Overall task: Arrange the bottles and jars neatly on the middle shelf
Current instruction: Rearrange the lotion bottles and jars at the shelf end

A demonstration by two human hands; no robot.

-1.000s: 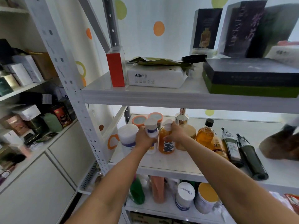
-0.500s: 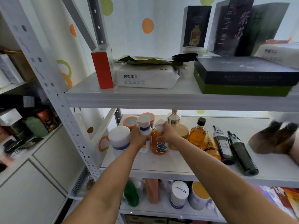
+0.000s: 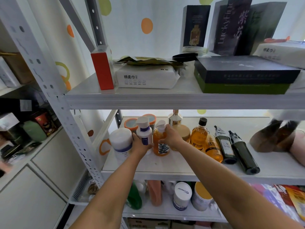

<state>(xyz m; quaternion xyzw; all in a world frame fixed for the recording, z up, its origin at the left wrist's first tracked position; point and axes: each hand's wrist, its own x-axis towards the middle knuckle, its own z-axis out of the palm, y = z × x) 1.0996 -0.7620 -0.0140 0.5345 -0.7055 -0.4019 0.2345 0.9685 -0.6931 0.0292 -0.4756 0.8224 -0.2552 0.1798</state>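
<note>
Middle shelf (image 3: 181, 169): white tub (image 3: 121, 141) upright at left end, dark bottles (image 3: 242, 151) lying flat toward the right. Orange pump bottle (image 3: 160, 142) and white pump bottle (image 3: 144, 133) upright, side by side, just right of the tub. Left hand (image 3: 140, 146) grip clamped round the white one, right hand (image 3: 171, 138) grip round the orange.

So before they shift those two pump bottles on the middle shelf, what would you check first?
1. Left hand grips the white pump bottle: ok.
2. Right hand grips the orange pump bottle: ok.
3. Both pump bottles upright: ok.
4. Their bases resting on the middle shelf, not lifted: cannot tell.
5. Bare shelf in front of them for setting down: ok.
6. The dark bottles to the right standing up: not ok, they lie on their sides.
</note>
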